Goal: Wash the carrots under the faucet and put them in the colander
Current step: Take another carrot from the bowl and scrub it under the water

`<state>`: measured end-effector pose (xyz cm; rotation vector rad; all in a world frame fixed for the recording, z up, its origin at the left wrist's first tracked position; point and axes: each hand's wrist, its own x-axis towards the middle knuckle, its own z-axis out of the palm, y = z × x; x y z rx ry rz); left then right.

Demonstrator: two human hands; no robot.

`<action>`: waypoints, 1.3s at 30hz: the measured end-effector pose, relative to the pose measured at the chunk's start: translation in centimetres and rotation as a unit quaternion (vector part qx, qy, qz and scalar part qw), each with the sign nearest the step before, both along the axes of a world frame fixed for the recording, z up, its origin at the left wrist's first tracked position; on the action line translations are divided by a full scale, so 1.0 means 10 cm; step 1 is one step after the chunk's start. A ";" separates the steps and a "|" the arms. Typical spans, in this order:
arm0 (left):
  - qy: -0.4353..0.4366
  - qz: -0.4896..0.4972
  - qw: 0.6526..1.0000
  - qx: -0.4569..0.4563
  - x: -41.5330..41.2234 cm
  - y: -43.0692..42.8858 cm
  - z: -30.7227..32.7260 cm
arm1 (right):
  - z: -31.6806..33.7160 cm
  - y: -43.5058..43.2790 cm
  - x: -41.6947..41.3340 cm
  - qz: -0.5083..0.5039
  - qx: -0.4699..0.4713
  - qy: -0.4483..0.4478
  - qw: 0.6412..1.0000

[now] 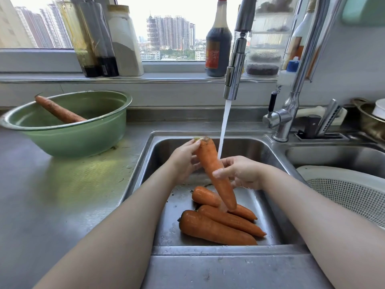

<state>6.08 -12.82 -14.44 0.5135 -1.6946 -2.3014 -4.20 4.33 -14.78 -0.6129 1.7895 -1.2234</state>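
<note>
Two bare arms, left forearm (125, 215) and right forearm (308, 201), uncovered right down to the bottom edge of view. Smooth and rounded, narrowing toward the wrists. Short plain nails on the left hand (183, 161) and right hand (243, 174), with a slight wet shine.

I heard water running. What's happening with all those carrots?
Someone is washing carrots. The left hand and right hand both hold one carrot over the sink, right next to the water running from the faucet. Three more carrots lie wet in the bottom of the sink. A fifth carrot leans in the green bowl on the counter. No carrot shows in the colander yet.
</note>
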 end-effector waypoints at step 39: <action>-0.028 -0.091 0.980 -0.177 0.04 0.04 -0.01 | -0.05 -0.05 0.06 0.038 0.000 0.152 0.988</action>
